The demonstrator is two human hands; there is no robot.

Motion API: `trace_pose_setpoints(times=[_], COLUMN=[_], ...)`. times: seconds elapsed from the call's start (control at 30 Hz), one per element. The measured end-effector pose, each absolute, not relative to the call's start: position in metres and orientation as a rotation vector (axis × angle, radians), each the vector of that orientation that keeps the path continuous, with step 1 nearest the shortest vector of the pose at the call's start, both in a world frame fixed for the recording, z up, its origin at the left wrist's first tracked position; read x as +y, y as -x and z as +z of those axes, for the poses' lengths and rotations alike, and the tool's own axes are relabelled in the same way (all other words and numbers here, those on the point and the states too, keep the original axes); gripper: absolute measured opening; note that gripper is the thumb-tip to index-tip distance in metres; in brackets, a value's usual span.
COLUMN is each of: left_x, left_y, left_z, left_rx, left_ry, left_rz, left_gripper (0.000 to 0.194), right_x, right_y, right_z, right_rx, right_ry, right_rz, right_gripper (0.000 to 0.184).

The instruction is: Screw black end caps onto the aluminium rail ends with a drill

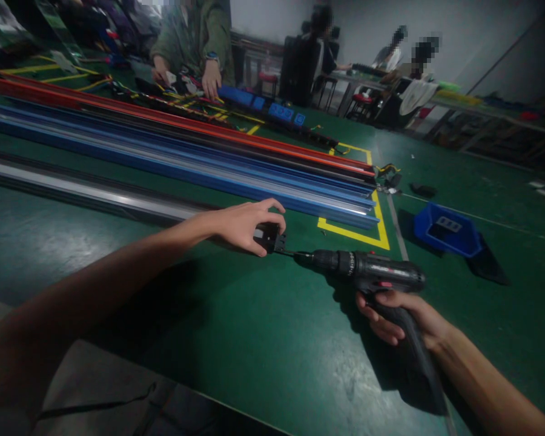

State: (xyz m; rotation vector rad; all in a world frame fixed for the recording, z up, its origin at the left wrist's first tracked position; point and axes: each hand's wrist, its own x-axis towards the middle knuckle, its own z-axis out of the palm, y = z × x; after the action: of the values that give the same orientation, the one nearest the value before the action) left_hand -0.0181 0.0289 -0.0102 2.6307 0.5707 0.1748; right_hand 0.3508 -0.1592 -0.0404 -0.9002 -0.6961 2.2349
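Observation:
My right hand (393, 318) is wrapped round the handle of a black cordless drill (381, 271), which lies level with its bit pointing left. The tip of the bit meets a small black end piece (277, 239) at the right end of a long black and silver metal profile (118, 197). My left hand (249, 224) curls over that end, thumb on the near side and fingers on the far side, gripping it. The fingers hide part of the end piece. Whether a screw sits at the bit's tip I cannot make out.
Beyond the profile lie long blue profiles (254, 186) and a red one (272, 140), near yellow tape (384, 233). A blue bin (447, 230) stands to the right on the green table (272, 351). Across it, a person's hands (212, 79) handle wiring.

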Motion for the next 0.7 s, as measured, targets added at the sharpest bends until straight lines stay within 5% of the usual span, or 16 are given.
trace_pose_setpoints(times=[0.7], left_x=[0.0222], left_y=[0.0177], left_z=[-0.009], left_rx=[0.504], left_ry=[-2.643], left_rz=[0.154], left_gripper=[0.043], right_x=[-0.1609], right_y=[-0.3569], right_z=[-0.0445], right_rx=[-0.735], right_ry=[0.954], right_rz=[2.233], right_gripper=[0.025])
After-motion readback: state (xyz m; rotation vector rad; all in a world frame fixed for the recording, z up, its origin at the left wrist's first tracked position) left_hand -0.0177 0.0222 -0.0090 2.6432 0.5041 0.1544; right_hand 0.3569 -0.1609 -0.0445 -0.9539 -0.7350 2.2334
